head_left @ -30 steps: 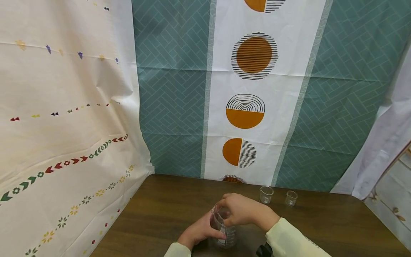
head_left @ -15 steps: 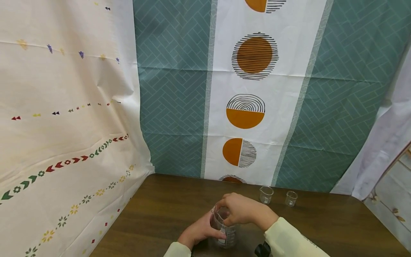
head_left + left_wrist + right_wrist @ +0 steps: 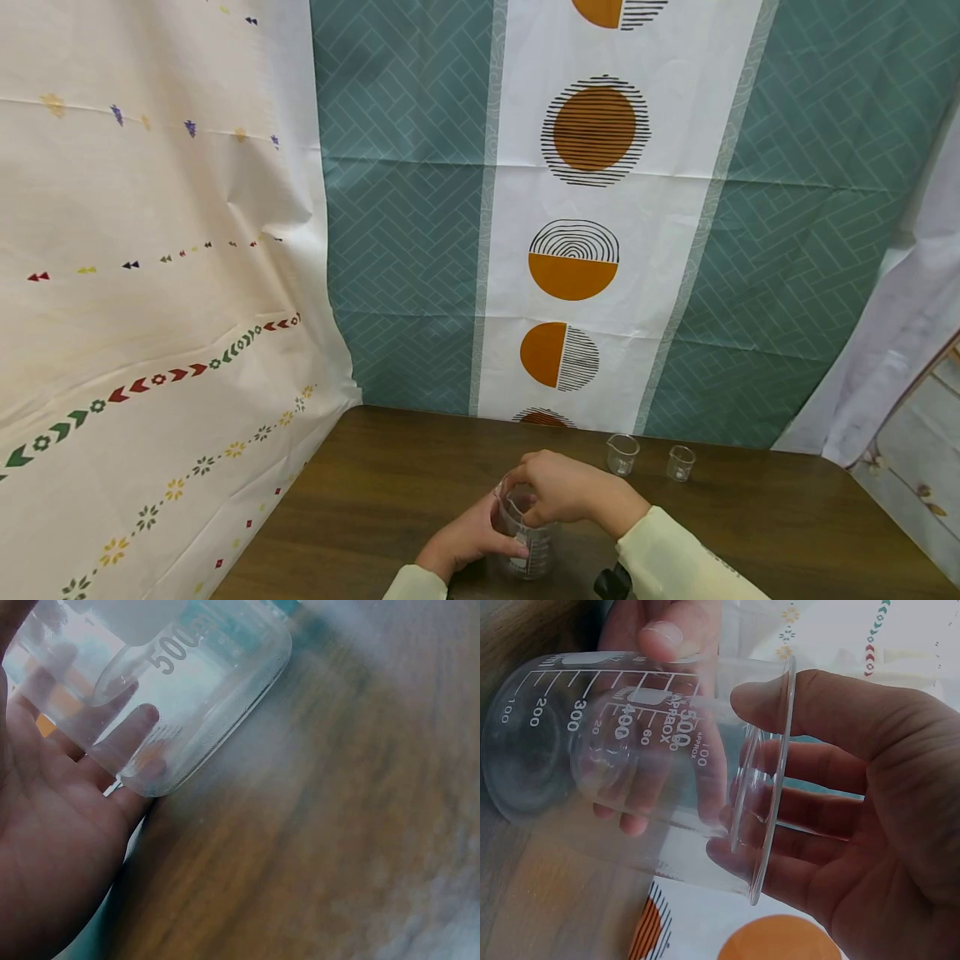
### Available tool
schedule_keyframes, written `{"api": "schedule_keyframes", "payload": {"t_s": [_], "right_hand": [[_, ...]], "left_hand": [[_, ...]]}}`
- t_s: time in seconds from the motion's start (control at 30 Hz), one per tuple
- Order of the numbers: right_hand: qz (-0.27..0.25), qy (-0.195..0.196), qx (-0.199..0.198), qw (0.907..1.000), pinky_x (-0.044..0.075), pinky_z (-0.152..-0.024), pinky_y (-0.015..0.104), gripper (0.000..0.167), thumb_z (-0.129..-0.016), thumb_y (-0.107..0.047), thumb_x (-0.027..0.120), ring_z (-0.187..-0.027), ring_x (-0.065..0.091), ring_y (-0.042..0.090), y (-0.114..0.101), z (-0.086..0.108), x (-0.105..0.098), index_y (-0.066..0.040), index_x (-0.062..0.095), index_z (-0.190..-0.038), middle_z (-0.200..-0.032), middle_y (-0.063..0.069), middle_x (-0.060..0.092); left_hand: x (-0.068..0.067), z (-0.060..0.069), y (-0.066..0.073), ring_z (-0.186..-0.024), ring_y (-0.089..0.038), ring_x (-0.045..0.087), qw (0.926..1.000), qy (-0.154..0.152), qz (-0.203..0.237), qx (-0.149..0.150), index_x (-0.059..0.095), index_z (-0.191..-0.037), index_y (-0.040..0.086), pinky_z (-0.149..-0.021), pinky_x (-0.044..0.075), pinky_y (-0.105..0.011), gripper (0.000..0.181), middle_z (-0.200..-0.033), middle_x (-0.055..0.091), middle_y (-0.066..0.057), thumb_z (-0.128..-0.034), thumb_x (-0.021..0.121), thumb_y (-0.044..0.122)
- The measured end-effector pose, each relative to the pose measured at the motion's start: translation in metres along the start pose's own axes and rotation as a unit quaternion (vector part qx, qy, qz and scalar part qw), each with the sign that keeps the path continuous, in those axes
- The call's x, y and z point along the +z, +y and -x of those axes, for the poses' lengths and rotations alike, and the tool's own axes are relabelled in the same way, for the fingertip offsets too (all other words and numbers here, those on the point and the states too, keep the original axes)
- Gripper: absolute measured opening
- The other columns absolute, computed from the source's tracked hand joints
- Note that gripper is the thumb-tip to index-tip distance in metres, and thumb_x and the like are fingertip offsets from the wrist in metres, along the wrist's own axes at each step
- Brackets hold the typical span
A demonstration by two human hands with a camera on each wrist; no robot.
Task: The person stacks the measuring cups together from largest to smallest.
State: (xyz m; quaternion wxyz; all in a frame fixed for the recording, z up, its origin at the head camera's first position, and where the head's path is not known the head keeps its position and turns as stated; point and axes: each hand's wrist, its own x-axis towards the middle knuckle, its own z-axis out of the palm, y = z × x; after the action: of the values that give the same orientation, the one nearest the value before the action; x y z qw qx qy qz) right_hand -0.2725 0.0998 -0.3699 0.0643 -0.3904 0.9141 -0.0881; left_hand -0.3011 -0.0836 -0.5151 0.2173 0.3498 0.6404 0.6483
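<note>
Near the table's front, my left hand (image 3: 468, 533) grips a large glass beaker (image 3: 536, 557) marked 500 ml from its left side, thumb across the front. A smaller glass beaker (image 3: 604, 769) marked 100 sits inside it, its rim just below the large rim in the right wrist view. My right hand (image 3: 566, 492) comes over the mouth from the right. Its thumb and fingertips reach past the large rim and pinch the small beaker near its rim. In the left wrist view, my left fingers show through the glass around the large beaker's lower part.
Two smaller glass beakers stand farther back on the brown wooden table (image 3: 390, 483): a spouted beaker (image 3: 622, 456) and, to its right, a tiny beaker (image 3: 680, 463). A patterned green and white curtain (image 3: 405, 250) hangs behind, with a cream cloth (image 3: 165, 333) along the left.
</note>
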Motion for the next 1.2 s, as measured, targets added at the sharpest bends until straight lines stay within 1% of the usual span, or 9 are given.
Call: {"api": "schedule_keyframes", "payload": {"t_s": [0.23, 0.33, 0.5, 0.6, 0.73, 0.97, 1.2], "right_hand": [[-0.004, -0.006, 0.005, 1.0000, 0.049, -0.076, 0.022, 0.036, -0.075, -0.019, 0.076, -0.084, 0.051, 0.001, -0.0023, -0.0010, -0.0012, -0.021, 0.071, -0.111, -0.101, -0.007, 0.064], [-0.004, -0.007, 0.008, 0.9999, 0.050, -0.077, 0.022, 0.036, -0.075, -0.019, 0.076, -0.084, 0.052, 0.002, -0.0030, -0.0009, -0.0017, -0.021, 0.071, -0.111, -0.101, -0.007, 0.064], [-0.006, -0.008, 0.007, 0.9999, 0.050, -0.077, 0.023, 0.037, -0.076, -0.018, 0.075, -0.088, 0.056, 0.006, -0.0026, -0.0010, -0.0011, -0.020, 0.071, -0.112, -0.103, -0.005, 0.065], [-0.005, -0.008, 0.005, 0.9999, 0.050, -0.078, 0.023, 0.037, -0.076, -0.018, 0.075, -0.089, 0.057, 0.005, -0.0018, -0.0013, -0.0004, -0.020, 0.071, -0.113, -0.104, -0.004, 0.066], [-0.004, -0.008, 0.001, 1.0000, 0.051, -0.079, 0.023, 0.037, -0.077, -0.018, 0.075, -0.091, 0.058, 0.006, -0.0007, -0.0014, 0.0010, -0.020, 0.070, -0.114, -0.106, -0.004, 0.066], [-0.008, -0.007, -0.002, 0.9999, 0.050, -0.074, 0.021, 0.037, -0.077, -0.019, 0.075, -0.085, 0.057, 0.005, 0.0007, -0.0011, 0.0028, -0.021, 0.070, -0.113, -0.104, -0.004, 0.066], [-0.005, -0.005, -0.004, 1.0000, 0.051, -0.077, 0.022, 0.037, -0.077, -0.019, 0.075, -0.090, 0.059, 0.007, 0.0004, -0.0009, 0.0024, -0.020, 0.070, -0.114, -0.105, -0.004, 0.066]], "left_hand": [[-0.0005, 0.0006, -0.0006, -0.125, -0.017, 0.052, 1.0000, -0.003, -0.003, 0.000, 0.028, -0.149, 0.031, -0.100, 0.043, -0.023, 0.087, -0.143, 0.050, -0.001, -0.0802, 0.079, 0.019], [-0.0005, 0.0007, -0.0005, -0.125, -0.016, 0.052, 1.0000, -0.003, -0.001, 0.000, 0.027, -0.149, 0.031, -0.101, 0.043, -0.023, 0.088, -0.143, 0.050, 0.000, -0.0801, 0.080, 0.020], [-0.0003, 0.0010, -0.0006, -0.125, -0.016, 0.052, 1.0000, -0.005, 0.002, -0.001, 0.027, -0.150, 0.030, -0.100, 0.044, -0.022, 0.087, -0.144, 0.049, -0.003, -0.0807, 0.079, 0.019], [-0.0001, 0.0009, -0.0008, -0.125, -0.016, 0.052, 1.0000, -0.004, 0.002, -0.001, 0.026, -0.150, 0.030, -0.100, 0.043, -0.022, 0.088, -0.145, 0.048, -0.005, -0.0806, 0.079, 0.019], [-0.0001, 0.0006, -0.0013, -0.127, -0.016, 0.051, 1.0000, -0.004, 0.004, 0.000, 0.026, -0.150, 0.030, -0.101, 0.043, -0.022, 0.089, -0.147, 0.047, -0.004, -0.0805, 0.079, 0.019], [0.0001, 0.0011, -0.0012, -0.129, -0.014, 0.049, 1.0000, 0.003, -0.003, -0.003, 0.028, -0.149, 0.030, -0.101, 0.042, -0.021, 0.087, -0.146, 0.047, -0.001, -0.0800, 0.079, 0.019], [0.0002, 0.0008, -0.0001, -0.130, -0.015, 0.048, 1.0000, 0.002, 0.004, -0.006, 0.029, -0.149, 0.029, -0.103, 0.041, -0.023, 0.086, -0.147, 0.046, -0.001, -0.0805, 0.079, 0.019]]}}
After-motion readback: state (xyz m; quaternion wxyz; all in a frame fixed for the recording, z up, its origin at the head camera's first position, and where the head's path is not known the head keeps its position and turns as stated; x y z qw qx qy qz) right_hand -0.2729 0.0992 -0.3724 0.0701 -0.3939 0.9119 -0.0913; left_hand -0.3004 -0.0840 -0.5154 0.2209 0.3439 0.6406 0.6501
